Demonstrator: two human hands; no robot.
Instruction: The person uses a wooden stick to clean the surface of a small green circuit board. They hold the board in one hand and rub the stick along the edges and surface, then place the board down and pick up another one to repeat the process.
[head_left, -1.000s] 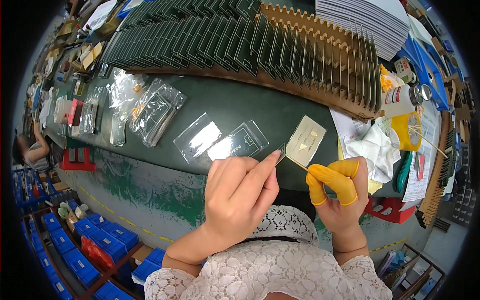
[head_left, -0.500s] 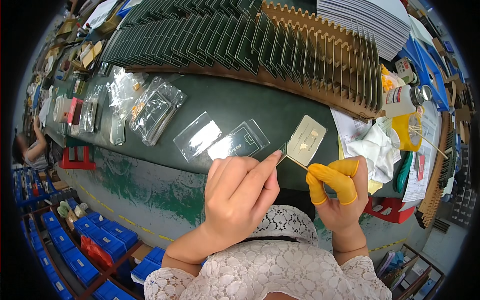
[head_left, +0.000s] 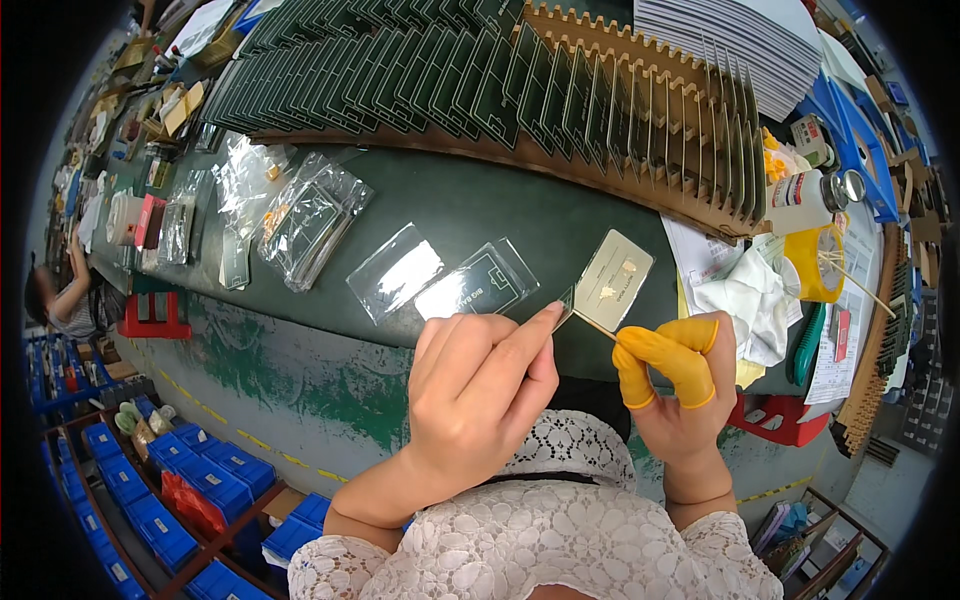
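My left hand (head_left: pixel 470 385) pinches a small dark green card (head_left: pixel 567 302), seen nearly edge-on between thumb and forefinger. Yellow finger cots cover the thumb and some fingers of my right hand (head_left: pixel 680 385), which grips a thin wooden stick (head_left: pixel 597 326). The stick's far end meets the card's lower edge; its tip is too small to make out. Just beyond my hands a pale gold card (head_left: pixel 615 280) with light patches lies on the dark green table (head_left: pixel 480 195). Left of it are a green card in a clear sleeve (head_left: pixel 480 285) and another shiny clear sleeve (head_left: pixel 395 272).
A slotted brown rack (head_left: pixel 640 190) full of upright green cards spans the back. To the right are a white cloth (head_left: pixel 750 305), a clear bottle (head_left: pixel 800 200) and a yellow cup (head_left: pixel 815 262) holding sticks. Bagged cards (head_left: pixel 310 220) lie left. Blue bins (head_left: pixel 160 530) stand below left.
My hands, the card and the stick show no visible movement. The person at the far left has shifted slightly.
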